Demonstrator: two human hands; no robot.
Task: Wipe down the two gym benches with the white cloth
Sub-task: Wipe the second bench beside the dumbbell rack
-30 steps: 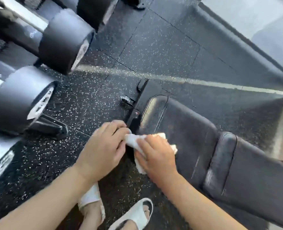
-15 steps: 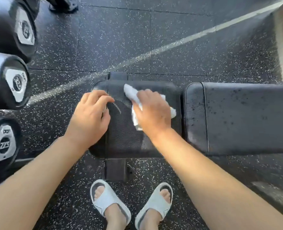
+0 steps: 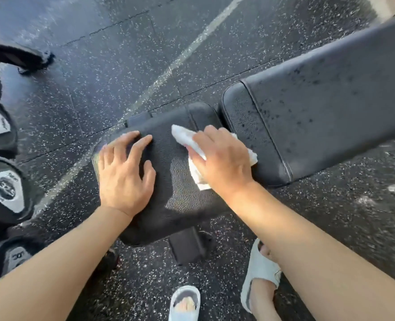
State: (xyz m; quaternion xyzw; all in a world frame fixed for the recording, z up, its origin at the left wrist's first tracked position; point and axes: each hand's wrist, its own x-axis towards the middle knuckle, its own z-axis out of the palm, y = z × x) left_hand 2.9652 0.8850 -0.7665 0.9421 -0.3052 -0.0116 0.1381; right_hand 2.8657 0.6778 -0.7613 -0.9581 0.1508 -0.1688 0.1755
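Observation:
A black padded gym bench stands in front of me, its short seat pad [image 3: 173,181] near and its long back pad [image 3: 326,105] running to the upper right, speckled with dark wet spots. My right hand [image 3: 222,163] presses the white cloth [image 3: 187,140] flat on the seat pad, close to the gap between the pads. The cloth sticks out past my fingers and below my palm. My left hand [image 3: 124,172] rests flat on the left part of the seat pad, fingers spread. Only one bench is in view.
Black dumbbells [image 3: 4,191] sit on a rack along the left edge. The floor [image 3: 122,54] is black speckled rubber with a pale line across it. My feet in white slides [image 3: 259,269] stand just below the bench, beside its frame foot [image 3: 187,246].
My right hand has slid the cloth across the seat pad toward the gap. My left hand has flattened onto the pad. The view has tilted, so the bench now slants.

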